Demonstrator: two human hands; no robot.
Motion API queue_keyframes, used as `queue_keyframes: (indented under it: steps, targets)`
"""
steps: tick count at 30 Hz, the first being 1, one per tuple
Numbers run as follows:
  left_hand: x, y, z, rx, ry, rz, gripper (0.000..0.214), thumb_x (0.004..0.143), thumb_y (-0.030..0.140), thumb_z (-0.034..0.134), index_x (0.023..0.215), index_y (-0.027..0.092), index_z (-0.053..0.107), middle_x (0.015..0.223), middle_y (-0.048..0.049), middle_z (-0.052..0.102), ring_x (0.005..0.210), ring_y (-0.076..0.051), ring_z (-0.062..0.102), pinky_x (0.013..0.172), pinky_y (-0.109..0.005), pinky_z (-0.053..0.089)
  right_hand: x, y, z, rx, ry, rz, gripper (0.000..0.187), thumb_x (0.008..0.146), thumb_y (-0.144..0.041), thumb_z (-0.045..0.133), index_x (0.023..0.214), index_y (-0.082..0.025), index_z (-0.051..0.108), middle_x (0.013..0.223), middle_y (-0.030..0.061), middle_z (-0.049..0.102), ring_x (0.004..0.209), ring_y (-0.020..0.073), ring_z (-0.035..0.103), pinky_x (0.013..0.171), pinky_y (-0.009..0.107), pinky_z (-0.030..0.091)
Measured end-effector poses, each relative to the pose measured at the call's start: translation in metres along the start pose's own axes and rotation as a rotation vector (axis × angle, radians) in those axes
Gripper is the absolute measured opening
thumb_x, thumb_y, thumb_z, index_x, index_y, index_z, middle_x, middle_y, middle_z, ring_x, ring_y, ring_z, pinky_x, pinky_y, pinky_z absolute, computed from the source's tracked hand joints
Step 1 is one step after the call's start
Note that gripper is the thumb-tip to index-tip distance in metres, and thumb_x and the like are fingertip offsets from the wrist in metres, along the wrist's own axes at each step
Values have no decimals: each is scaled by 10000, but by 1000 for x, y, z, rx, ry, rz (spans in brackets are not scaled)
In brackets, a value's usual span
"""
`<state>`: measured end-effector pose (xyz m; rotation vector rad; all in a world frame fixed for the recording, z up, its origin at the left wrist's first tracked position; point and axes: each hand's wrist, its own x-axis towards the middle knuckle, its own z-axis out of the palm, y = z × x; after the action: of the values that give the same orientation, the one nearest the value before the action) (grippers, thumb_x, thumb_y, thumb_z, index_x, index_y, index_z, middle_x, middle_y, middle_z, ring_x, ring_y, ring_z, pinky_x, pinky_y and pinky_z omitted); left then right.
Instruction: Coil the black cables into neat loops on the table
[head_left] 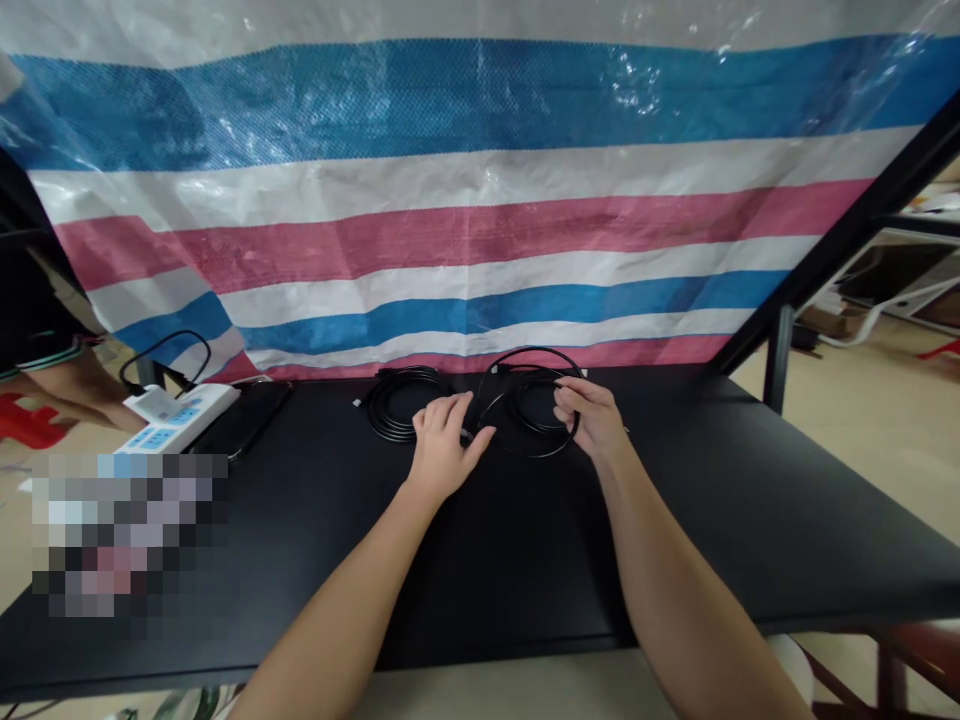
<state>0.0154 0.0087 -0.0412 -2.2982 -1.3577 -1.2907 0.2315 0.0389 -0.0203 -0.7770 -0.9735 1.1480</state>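
Two coils of black cable lie at the far middle of a black table point(525, 560). The left coil point(391, 402) rests flat. The right coil point(525, 395) is looser, with loops standing up. My left hand point(442, 445) lies between the coils, fingers stretched toward the right coil and touching its near strands. My right hand point(592, 415) has its fingers curled round the right side of the right coil, pinching the strands together.
A white power strip point(176, 420) with a plugged black lead sits at the far left, beside a flat black object point(247, 420). A striped tarp point(465, 220) hangs behind the table. Another person's leg point(67, 385) shows at the left edge. A black frame post point(780, 370) stands at right.
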Motion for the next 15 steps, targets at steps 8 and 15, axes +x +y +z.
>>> queue_keyframes:
  steps: [8, 15]
  targets:
    - [0, -6, 10, -238, 46, -174, 243, 890, 208, 367, 1042, 165, 552, 871, -95, 629, 759, -180, 624, 704, -313, 502, -2, -1, 0, 64, -4, 18, 309, 513, -462, 762, 626, -190, 671, 482, -31, 484, 411, 76, 387, 339, 197, 241]
    - [10, -26, -10, -273, 244, -558, 175, 842, 303, 451, 918, 184, 555, 832, -76, 647, 803, -209, 630, 724, -321, 483, 5, -8, -46, 353, 494, -172, 434, 726, -594, 431, 643, -204, 600, 499, -26, 448, 402, 95, 392, 339, 209, 281]
